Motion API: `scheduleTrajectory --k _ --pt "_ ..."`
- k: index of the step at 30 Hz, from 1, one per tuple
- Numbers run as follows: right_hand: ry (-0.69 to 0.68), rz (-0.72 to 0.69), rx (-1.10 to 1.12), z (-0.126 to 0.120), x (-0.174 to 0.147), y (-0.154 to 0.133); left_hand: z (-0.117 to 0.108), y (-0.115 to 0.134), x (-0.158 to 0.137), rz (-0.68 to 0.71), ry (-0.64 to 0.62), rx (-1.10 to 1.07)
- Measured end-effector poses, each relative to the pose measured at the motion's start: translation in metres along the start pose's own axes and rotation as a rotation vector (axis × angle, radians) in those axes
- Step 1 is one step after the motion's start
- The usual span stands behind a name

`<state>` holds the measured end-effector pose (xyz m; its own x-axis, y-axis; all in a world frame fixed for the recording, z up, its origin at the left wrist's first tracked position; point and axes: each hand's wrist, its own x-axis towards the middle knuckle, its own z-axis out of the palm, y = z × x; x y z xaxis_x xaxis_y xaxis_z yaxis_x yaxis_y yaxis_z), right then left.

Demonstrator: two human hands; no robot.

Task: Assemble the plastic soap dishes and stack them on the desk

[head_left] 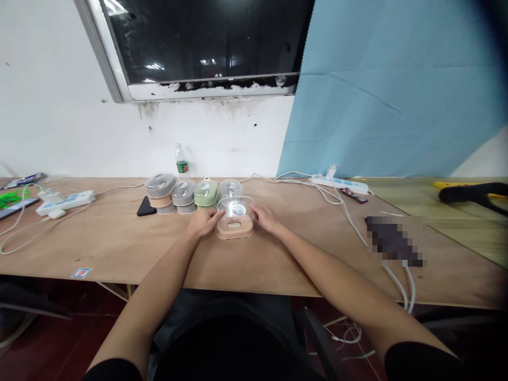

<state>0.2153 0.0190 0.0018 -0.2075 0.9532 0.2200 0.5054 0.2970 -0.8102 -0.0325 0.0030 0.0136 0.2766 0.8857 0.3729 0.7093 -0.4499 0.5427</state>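
Observation:
A clear plastic lid (pixel 240 202) with a round label is held at its sides between my two hands, over the back of a pink box (pixel 235 229) on the table. My left hand (pixel 203 220) pinches the lid's left edge. On its right edge, the fingers of my right hand (pixel 266 217) are closed. Whether the lid touches the box is unclear. Just behind stand similar lidded boxes: a grey one (pixel 183 196), a green one (pixel 205 194) and a pale one (pixel 230 188). To their left is a stack (pixel 160 193) of grey and beige boxes.
A black phone-like object (pixel 146 207) lies by the stack, and a plastic bottle (pixel 181 161) stands at the wall. Power strips lie left (pixel 65 202) and right (pixel 339 184), with white cables (pixel 349 217) across the wooden table (pixel 130 248). A blurred dark object (pixel 392 241) sits at right.

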Motion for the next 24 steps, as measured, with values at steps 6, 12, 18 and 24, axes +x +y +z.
scheduleTrajectory --k 6,12,18,24 --pt "-0.079 0.062 -0.224 -0.006 0.002 0.008 -0.002 -0.008 0.004 -0.046 -0.244 0.017" --pt "-0.071 0.106 -0.381 0.001 0.001 0.007 0.002 -0.018 0.006 -0.183 -0.383 -0.097" --pt "-0.077 0.060 -0.395 0.001 0.003 0.011 0.003 -0.019 0.006 -0.230 -0.375 -0.156" --pt "-0.102 0.026 -0.360 -0.001 0.001 0.011 0.000 -0.018 0.005 -0.224 -0.410 -0.179"
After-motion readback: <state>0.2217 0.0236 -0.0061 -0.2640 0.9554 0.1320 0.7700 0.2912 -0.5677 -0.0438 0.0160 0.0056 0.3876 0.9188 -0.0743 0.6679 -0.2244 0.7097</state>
